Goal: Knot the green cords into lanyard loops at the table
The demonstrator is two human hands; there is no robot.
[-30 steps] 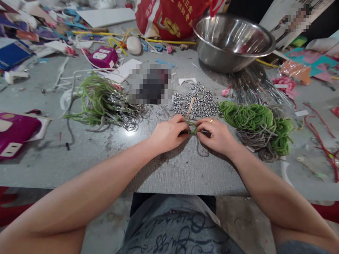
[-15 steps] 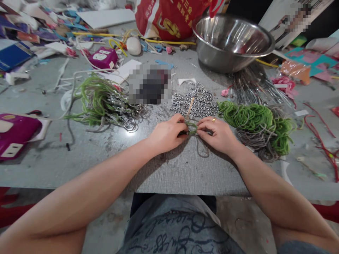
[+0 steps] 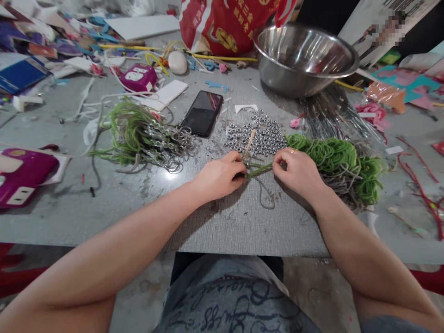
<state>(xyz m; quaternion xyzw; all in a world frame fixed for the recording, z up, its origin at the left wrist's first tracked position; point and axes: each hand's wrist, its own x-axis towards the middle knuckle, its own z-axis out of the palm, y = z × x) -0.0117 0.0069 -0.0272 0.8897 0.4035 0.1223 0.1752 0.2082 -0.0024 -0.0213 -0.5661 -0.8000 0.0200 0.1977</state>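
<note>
My left hand (image 3: 220, 175) and my right hand (image 3: 298, 172) both pinch a green cord (image 3: 258, 170) stretched taut between them on the grey table (image 3: 222, 222). A grey cord (image 3: 265, 196) trails from it in a loop toward me. My left fingers close on the cord's left end, beside a pile of small metal nuts (image 3: 258, 134) with a wooden stick (image 3: 249, 142) lying on it. A heap of green and grey cords (image 3: 340, 162) lies right behind my right hand, which wears a ring.
A bundle of green cords with metal key rings (image 3: 145, 136) lies at the left. A black phone (image 3: 203, 112), a steel bowl (image 3: 305, 55), a red bag (image 3: 225, 23), a magenta box (image 3: 21, 173) and scattered paper scraps fill the table's back and sides.
My right hand has moved to the right, away from my left hand, and the green cord between them has gone from a bunched loop to a straight taut line.
</note>
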